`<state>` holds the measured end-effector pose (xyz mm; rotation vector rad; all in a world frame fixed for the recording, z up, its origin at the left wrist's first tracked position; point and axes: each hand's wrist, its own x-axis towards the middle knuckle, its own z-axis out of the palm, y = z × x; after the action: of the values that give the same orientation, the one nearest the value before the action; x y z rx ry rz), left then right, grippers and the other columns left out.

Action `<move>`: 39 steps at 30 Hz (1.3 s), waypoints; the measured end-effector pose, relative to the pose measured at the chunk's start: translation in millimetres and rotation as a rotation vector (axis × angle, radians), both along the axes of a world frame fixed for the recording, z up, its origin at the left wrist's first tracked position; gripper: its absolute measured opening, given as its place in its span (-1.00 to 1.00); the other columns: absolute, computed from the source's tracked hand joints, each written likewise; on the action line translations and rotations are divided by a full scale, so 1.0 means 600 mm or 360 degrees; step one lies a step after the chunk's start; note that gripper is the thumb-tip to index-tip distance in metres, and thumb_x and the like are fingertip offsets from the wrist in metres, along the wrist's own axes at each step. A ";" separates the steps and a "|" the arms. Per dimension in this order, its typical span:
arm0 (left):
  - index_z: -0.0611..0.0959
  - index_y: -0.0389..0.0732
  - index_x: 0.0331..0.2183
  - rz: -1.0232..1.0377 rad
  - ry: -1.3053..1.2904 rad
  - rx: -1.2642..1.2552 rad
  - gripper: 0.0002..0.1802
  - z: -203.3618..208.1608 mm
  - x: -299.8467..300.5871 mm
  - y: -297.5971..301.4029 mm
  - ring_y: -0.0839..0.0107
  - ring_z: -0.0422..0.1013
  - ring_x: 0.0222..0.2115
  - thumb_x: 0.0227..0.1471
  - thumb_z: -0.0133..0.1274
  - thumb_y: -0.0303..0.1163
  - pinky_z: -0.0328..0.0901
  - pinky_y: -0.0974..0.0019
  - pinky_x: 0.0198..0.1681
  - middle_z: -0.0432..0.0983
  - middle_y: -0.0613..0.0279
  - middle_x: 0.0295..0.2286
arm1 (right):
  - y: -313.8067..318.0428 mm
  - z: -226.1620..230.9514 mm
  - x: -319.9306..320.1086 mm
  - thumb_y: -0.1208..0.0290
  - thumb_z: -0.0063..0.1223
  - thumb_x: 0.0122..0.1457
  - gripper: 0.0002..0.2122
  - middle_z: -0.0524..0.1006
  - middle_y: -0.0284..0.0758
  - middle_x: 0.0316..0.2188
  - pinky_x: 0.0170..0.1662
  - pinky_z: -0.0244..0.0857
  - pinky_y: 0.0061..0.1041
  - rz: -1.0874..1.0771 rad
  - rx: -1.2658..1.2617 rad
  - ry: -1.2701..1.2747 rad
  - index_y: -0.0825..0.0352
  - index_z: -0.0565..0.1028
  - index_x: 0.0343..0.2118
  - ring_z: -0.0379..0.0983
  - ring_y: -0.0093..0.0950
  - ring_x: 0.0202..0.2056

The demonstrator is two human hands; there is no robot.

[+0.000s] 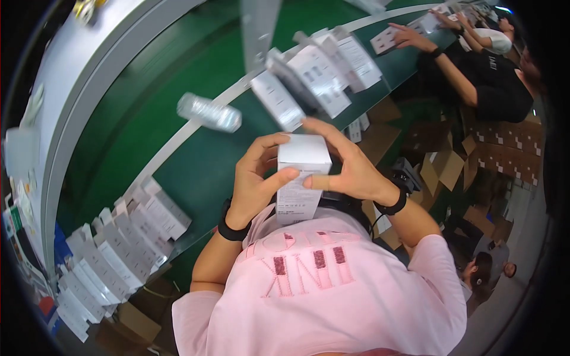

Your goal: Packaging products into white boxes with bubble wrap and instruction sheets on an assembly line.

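Observation:
A tall white carton (297,199) stands upright in front of my chest, its flat top closed and small print on the side facing me. My left hand (254,181) grips it from the left, thumb on the near face and fingers at the top's far edge. From the other side my right hand (356,172) presses its thumb on the near face, while its index finger arches behind the top right edge. Just beyond my hands, another white carton (276,101) rests on the green work surface (196,163).
A clear plastic bottle (209,113) lies near the pale rail. Rows of white cartons (119,255) stand at the left, with more (320,71) at the far right. Open brown boxes (442,169) sit on the right, where a co-worker (481,77) reaches over the line.

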<state>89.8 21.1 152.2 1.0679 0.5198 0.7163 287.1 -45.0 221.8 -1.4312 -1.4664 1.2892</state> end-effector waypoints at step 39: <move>0.01 -0.29 0.21 0.1075 0.0421 0.1295 0.13 -0.005 0.123 -0.039 0.16 0.19 0.11 -0.35 0.29 -0.41 0.05 0.14 0.18 0.12 -0.05 0.11 | 0.228 0.018 0.276 0.61 0.21 0.08 -0.50 0.37 -0.11 0.10 0.16 0.22 -0.34 -0.0385 0.1661 -0.0559 0.47 0.33 0.10 0.37 -0.31 0.07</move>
<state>163.6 -2.4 149.5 1.7856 0.8677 1.4647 452.5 92.0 232.8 -1.0511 -1.7177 0.0198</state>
